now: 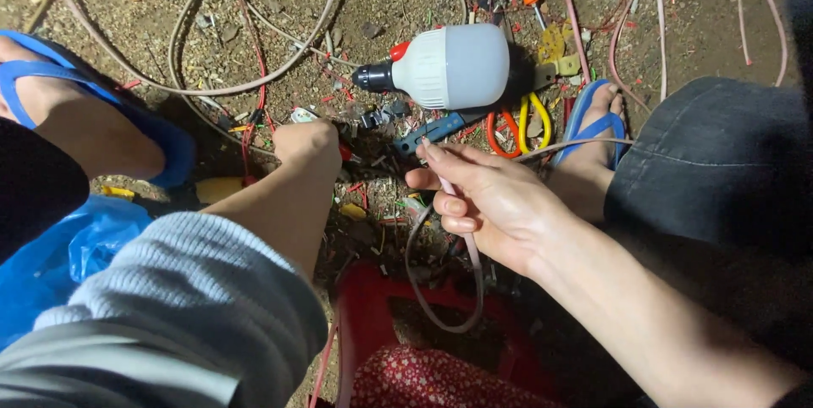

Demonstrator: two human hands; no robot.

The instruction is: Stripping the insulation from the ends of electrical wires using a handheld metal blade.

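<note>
At the far left a foot in a blue sandal [89,124] stood on the dirt, with a blue plastic bag [63,251] cut off by the frame's left edge just below it. The left hand [309,144] was down among small wire scraps, knuckles up; its fingertips were hidden, so whether they gripped anything could not be told. A red stool [373,315] was partly covered by patterned cloth at the bottom edge. The right hand [487,201] pinched a pale pink cable [470,268] between thumb and curled fingers, the cable looping below it. Just above lay a white bulb [445,65], blue-handled pliers [432,130] and orange-and-yellow handled cutters [518,127], crowded close with little free ground. A second sandalled foot [597,120] sat beside the right knee.
</note>
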